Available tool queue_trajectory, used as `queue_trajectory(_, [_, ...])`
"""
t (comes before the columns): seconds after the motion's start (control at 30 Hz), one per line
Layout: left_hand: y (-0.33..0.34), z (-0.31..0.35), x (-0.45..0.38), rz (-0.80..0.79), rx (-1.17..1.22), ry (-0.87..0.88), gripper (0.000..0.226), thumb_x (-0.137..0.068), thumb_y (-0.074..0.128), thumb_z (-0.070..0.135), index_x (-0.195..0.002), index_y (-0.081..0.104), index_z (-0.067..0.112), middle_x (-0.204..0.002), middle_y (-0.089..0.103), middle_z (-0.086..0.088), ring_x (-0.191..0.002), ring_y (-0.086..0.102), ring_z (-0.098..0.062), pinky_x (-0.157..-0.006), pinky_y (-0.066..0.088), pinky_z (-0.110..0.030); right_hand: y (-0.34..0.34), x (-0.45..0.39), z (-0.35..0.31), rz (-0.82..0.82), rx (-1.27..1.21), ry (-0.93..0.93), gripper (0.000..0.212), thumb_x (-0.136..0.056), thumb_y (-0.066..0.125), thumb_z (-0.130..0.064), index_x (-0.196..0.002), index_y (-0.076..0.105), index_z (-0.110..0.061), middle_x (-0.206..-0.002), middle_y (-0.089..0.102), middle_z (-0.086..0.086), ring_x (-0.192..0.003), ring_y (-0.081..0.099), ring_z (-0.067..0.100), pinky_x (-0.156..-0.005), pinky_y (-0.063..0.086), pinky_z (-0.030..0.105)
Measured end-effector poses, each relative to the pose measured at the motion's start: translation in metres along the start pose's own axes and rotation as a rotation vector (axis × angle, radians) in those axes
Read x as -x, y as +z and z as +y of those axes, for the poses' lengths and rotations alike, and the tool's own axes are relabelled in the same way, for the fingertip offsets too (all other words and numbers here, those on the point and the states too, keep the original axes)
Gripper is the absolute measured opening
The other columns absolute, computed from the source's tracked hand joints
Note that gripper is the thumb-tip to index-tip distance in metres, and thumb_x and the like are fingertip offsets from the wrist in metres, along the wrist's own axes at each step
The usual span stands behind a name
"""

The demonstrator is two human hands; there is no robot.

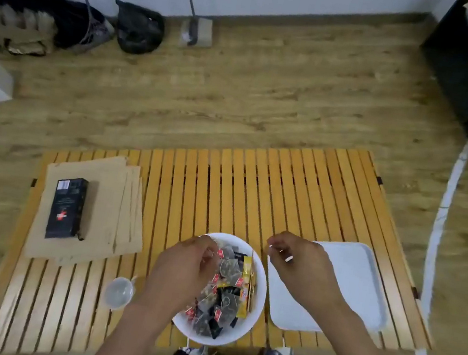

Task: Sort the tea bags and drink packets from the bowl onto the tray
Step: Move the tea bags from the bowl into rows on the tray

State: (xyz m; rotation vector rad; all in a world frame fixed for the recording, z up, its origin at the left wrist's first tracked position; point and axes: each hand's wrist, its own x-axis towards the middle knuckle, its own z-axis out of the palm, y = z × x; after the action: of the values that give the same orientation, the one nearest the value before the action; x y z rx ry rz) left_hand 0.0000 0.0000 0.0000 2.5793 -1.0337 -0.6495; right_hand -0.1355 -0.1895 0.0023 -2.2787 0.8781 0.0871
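A white bowl [254, 317] at the near edge of the slatted table holds several dark tea bags [220, 303] with red tags and yellow drink packets [247, 273]. My left hand [183, 264] hovers over the bowl's left side, fingers curled onto a tea bag's tag and string. My right hand [296, 259] is raised between the bowl and the white tray [362, 284], fingers curled; it seems to pinch something small and thin, which the blur hides. The tray lies to the right of the bowl with nothing seen on it.
The low orange slatted table [255, 189] carries a black box [67, 207] lying on brown cardboard [105, 219] at the left and a small clear plastic cup [118, 292] left of the bowl. My feet show below the table edge. Bags and a black cabinet stand farther off on the floor.
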Motion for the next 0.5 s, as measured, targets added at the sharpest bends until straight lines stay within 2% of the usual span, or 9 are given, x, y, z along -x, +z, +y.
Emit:
queue_trajectory(0.1, [0.06, -0.027, -0.031, 0.079, 0.011, 0.013, 0.015, -0.096, 0.06, 0.037, -0.109, 0.067, 0.032, -0.096, 0.072, 0.016, -0.08, 0.064, -0.002, -0.066, 0.05, -0.02, 0.056, -0.038, 0.038, 0.019, -0.048, -0.04, 0.016, -0.095, 0.065, -0.028, -0.109, 0.073, -0.026, -0.093, 0.075, -0.016, -0.084, 0.067, 0.003, -0.076, 0.058, 0.027])
queue_trajectory(0.2, [0.106, -0.046, -0.049, 0.139, 0.018, 0.016, 0.017, -0.095, 0.062, 0.037, -0.111, 0.068, 0.031, -0.094, 0.071, 0.017, -0.081, 0.066, -0.003, -0.07, 0.057, -0.029, 0.105, -0.063, 0.07, 0.035, -0.072, -0.084, 0.015, -0.095, 0.066, -0.028, -0.108, 0.073, -0.025, -0.092, 0.075, -0.013, -0.085, 0.068, 0.006, -0.078, 0.06, 0.035])
queue_trajectory(0.3, [0.14, -0.062, -0.055, 0.216, 0.005, 0.064, 0.019, -0.096, 0.063, 0.036, -0.114, 0.067, 0.03, -0.096, 0.07, 0.018, -0.084, 0.066, -0.004, -0.072, 0.058, -0.034, 0.136, -0.073, 0.097, 0.087, -0.11, -0.155, 0.015, -0.094, 0.067, -0.028, -0.108, 0.074, -0.026, -0.091, 0.074, -0.016, -0.086, 0.068, 0.004, -0.078, 0.059, 0.035])
queue_trajectory(0.5, [0.175, -0.075, -0.038, 0.352, -0.043, 0.171, 0.023, -0.095, 0.061, 0.041, -0.114, 0.068, 0.03, -0.107, 0.068, 0.017, -0.095, 0.066, -0.005, -0.076, 0.058, -0.035, 0.169, -0.058, 0.113, 0.139, -0.081, -0.302, 0.018, -0.095, 0.066, -0.031, -0.111, 0.073, -0.029, -0.093, 0.073, -0.017, -0.086, 0.067, 0.0, -0.079, 0.058, 0.03])
